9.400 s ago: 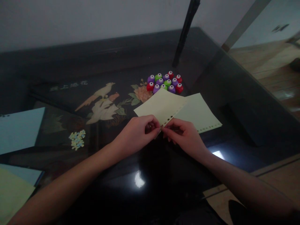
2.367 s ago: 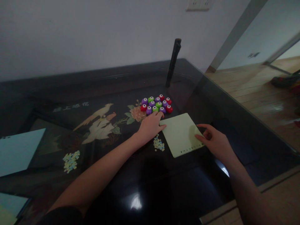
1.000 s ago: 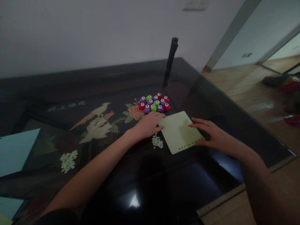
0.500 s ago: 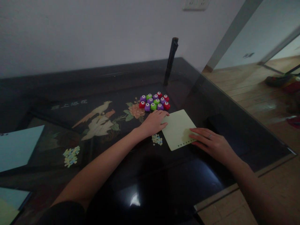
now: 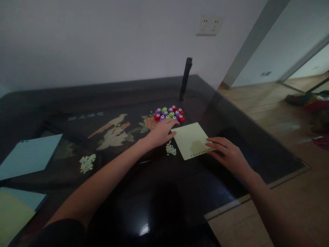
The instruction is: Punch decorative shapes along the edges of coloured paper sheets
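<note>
A pale yellow sheet of notepaper [image 5: 191, 137] with a row of punched holes along its near edge lies before me on the dark glass-topped table [image 5: 144, 206]. At the sheet's far left corner, my left hand [image 5: 161, 132] has its thumb and fingers apart, the thumb touching the left edge. My right hand [image 5: 227, 151] pinches the right edge near the holes, fingers on top and thumb lower down. Just below my left hand is a small pile of pale star-shaped pieces [image 5: 170, 148]. Beyond its fingertips, several red, green and purple eyeball toys [image 5: 171, 114] stand clustered.
Another pile of star pieces [image 5: 87, 163] is on the left. Farther left are a light blue sheet [image 5: 31, 156] and overlapping yellow and blue sheets [image 5: 15, 212]. A black upright post [image 5: 185, 79] stands near the wall, below a white socket [image 5: 209, 25].
The view has tilted up, showing more wall. My left hand has shifted slightly left along the sheet's corner, and my right fingers have drawn back toward its right edge.
</note>
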Tool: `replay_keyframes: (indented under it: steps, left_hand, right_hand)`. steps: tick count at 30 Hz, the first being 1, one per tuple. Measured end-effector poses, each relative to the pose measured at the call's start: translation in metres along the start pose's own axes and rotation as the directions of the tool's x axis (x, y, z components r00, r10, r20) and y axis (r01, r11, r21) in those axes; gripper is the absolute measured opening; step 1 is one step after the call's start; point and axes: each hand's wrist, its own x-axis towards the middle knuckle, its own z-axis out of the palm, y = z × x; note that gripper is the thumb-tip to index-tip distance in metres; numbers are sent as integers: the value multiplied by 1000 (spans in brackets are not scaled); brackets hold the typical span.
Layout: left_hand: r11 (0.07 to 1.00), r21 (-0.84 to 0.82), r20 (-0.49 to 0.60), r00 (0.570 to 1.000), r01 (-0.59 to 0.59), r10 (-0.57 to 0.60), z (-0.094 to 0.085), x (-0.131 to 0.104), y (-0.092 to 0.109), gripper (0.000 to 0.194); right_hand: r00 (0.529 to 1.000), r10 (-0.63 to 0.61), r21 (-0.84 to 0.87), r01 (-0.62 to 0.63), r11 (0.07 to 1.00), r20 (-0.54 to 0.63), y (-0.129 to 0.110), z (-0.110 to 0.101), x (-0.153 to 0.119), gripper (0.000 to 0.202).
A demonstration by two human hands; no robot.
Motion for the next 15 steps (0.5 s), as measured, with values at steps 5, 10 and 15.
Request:
replay_keyframes:
  steps: [5,10,15]
  left_hand:
    - [1000,-23,-70,997,14,-15,-24,-50,35,20]
    - [998,-45,-7,999,35,-35,-16,-109,61,17]
    - [987,-100,-31,991,127,-130,-10,-141,64,17]
  right_hand:
    - [995,-87,103,93,990,-55,-25,-3,22,14]
    - [953,-296,173,281,944,69,-68,2,51,22]
    - [807,-559,182,531,828,190,-98,26,67,35]
